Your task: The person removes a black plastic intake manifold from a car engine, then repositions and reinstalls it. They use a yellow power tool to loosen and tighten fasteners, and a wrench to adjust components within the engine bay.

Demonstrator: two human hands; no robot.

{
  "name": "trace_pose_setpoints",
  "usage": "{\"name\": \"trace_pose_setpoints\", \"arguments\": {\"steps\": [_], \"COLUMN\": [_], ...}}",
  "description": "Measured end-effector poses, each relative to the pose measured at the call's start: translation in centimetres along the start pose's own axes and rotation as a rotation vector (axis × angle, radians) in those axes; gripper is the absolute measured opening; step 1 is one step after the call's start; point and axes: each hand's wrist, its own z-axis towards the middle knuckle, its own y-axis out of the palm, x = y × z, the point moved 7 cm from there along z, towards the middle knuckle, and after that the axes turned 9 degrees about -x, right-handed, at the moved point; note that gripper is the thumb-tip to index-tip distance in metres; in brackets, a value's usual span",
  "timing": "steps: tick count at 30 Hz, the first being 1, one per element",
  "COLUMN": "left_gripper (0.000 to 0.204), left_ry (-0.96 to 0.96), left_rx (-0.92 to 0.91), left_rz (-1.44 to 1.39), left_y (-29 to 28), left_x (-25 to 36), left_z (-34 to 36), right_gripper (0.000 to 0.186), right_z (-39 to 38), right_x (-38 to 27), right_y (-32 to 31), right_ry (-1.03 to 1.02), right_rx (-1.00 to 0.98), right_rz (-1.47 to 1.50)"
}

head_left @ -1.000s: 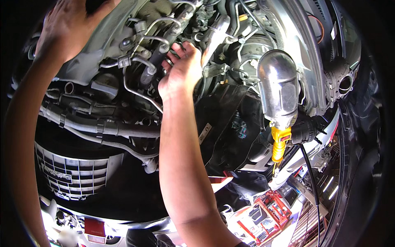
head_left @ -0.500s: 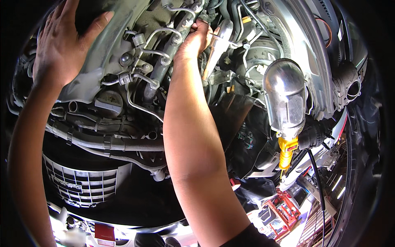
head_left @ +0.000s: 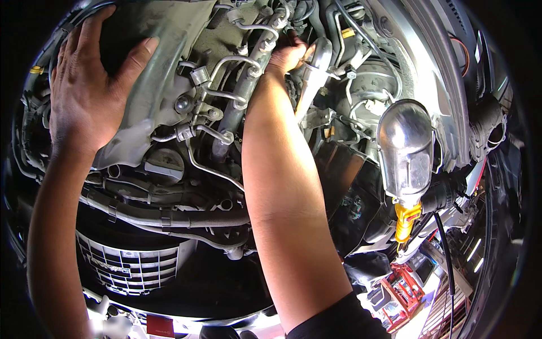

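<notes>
An open engine bay is seen from above, filling most of the view. The left hand (head_left: 84, 96) is laid flat on a grey, dusty engine cover (head_left: 149, 107), its fingers (head_left: 84, 39) spread wide and the thumb angled out along the cover's ridge. The right hand (head_left: 288, 56) is pushed deep among the metal fuel pipes (head_left: 226, 96) at the top of the engine; its fingers are curled around something there, but what is pinched cannot be told, since the fingertips are hidden behind a curved metal bracket (head_left: 313, 76). A round black filler cap (head_left: 162, 165) sits just below the cover, and thick ribbed hoses (head_left: 169, 217) run across the front edge above the chrome grille (head_left: 127, 265). A work lamp with a shiny metal hood (head_left: 405, 147) and a yellow handle (head_left: 405, 220) is hung at the right side of the bay, its black cord trailing down. Beyond the car's front, a brightly lit workshop floor and a red tool chest (head_left: 402, 294) are seen.
</notes>
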Motion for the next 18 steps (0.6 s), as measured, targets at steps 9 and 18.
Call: {"name": "trace_pose_setpoints", "arguments": {"steps": [9, 18], "left_gripper": [0.078, 0.079], "left_ry": [-0.001, 0.001], "left_rx": [0.005, 0.020], "left_rz": [-0.006, 0.015], "left_y": [-0.1, -0.3], "left_x": [0.1, 0.3], "left_z": [0.0, 0.0], "right_gripper": [0.059, 0.068], "right_z": [-2.7, -2.0], "right_x": [-2.7, -2.9], "right_y": [1.5, 1.3], "right_ry": [-0.275, -0.324], "right_rx": [0.132, 0.134], "right_rz": [-0.183, -0.247]}}
